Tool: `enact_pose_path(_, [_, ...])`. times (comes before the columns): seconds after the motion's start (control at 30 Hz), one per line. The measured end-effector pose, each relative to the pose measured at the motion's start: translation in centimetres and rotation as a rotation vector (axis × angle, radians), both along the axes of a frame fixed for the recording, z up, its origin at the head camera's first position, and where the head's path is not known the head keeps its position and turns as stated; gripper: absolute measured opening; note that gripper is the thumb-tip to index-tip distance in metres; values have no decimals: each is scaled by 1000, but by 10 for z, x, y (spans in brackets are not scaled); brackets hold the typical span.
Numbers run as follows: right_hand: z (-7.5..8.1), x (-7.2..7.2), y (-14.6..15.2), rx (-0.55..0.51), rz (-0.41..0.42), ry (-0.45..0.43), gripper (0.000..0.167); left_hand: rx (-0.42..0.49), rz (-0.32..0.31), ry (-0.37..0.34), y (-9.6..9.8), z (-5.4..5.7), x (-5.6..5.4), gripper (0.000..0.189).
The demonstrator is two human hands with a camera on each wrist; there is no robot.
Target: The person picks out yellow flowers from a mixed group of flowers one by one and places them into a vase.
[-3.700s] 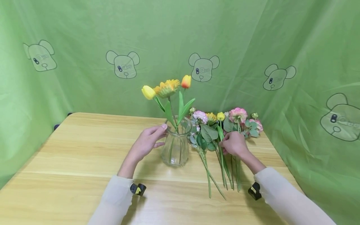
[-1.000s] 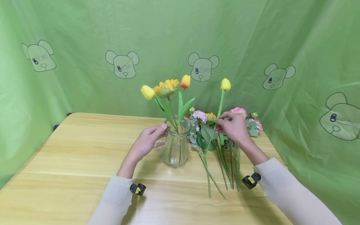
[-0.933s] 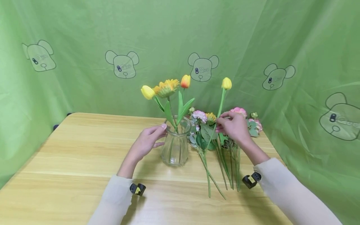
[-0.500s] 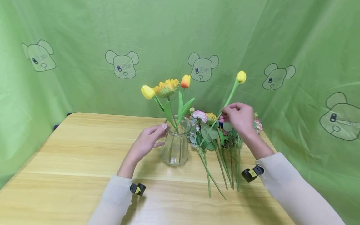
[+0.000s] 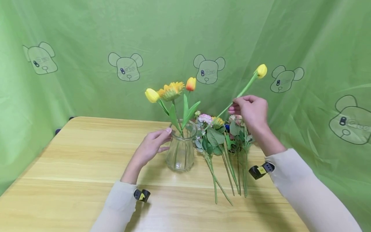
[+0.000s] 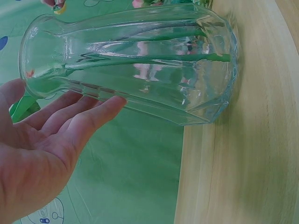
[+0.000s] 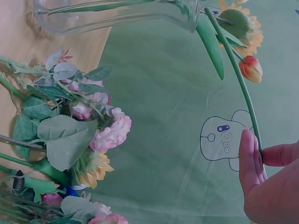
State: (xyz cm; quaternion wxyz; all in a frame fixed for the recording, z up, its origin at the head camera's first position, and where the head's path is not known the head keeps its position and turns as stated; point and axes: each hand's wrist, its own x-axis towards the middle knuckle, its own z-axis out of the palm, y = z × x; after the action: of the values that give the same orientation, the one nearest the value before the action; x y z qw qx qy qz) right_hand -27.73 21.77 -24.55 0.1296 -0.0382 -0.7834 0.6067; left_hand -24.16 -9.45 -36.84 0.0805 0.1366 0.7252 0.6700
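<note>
- Head view. Since the earlier frame, the right hand and the held tulip have moved up and rightward; the left hand and the vase have not shifted.
- Held tulip: right of centre, tilted, bloom upper right, stem end over the loose flowers. Pinched partway along, presumably to leave the lower stem free.
- Vase: upright at centre on the table; yellow tulip, sunflower and orange tulip fan out above its rim.
- Loose flowers lie right of centre, stems toward the bottom edge, probably for easy reach.
- Left wrist view. Vase appears sideways along the top. Left fingers nearly straight, spread along the glass, thumb at the rim, palm clear: likely light steadying.
- Right wrist view. Thumb and fingertips close narrowly on the stem, lower right; its end appears near the vase mouth, contact uncertain. Bloom out of frame.
</note>
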Motion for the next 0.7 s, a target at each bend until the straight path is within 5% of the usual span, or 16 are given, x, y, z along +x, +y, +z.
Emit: enact_pose_path(0.7, [-12,5,-30,-39,69,6,25,-1,1,1,0,-1,-1,65])
